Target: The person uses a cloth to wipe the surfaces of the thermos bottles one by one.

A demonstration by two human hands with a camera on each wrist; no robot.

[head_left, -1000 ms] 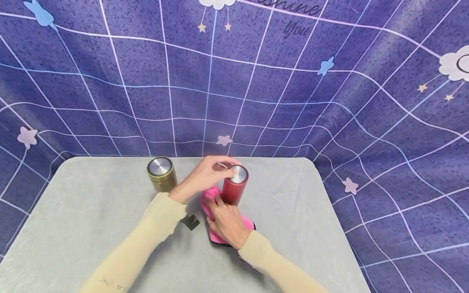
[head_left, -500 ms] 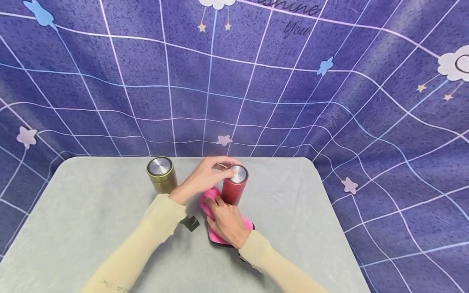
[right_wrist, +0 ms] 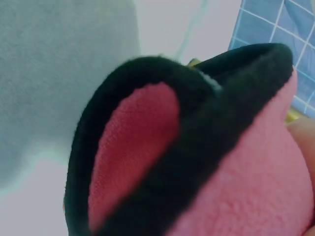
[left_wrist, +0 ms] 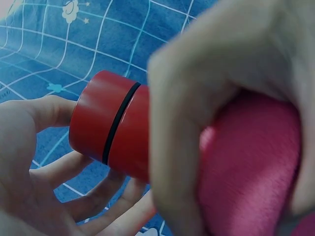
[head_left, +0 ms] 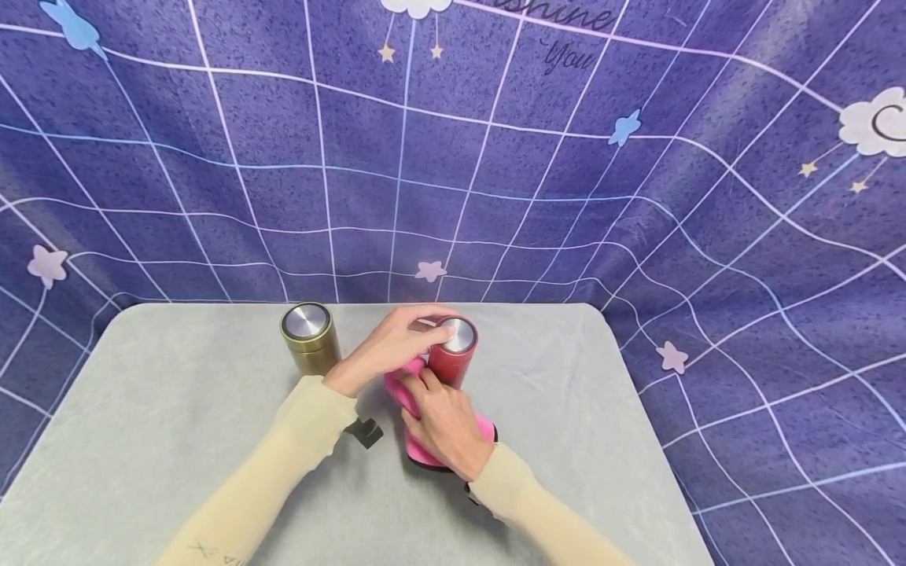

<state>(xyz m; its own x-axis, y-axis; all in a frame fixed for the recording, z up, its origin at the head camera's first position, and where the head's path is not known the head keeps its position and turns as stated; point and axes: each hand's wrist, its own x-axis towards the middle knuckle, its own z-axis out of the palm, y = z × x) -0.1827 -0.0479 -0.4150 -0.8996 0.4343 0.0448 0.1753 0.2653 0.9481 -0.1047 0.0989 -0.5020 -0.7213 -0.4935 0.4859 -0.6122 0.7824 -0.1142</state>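
Observation:
A red vacuum flask with a brushed-metal lid top stands on the table. My left hand holds it around the lid, thumb on the top edge and fingers round the far side. In the left wrist view the flask's lid shows a black ring below it. My right hand grips a pink cloth with black edging, bunched against the flask's lower left side. The right wrist view is mostly filled by the folded cloth. The flask's lower part is hidden behind the right hand.
An olive-gold flask with a metal lid top stands to the left, partly behind the left forearm. A black strap end hangs by the left sleeve. The grey table meets a purple grid-patterned curtain at the back.
My right hand and the cloth have shifted slightly; the fingers now cover more of the red flask's lower body. The left hand keeps its hold on the lid.

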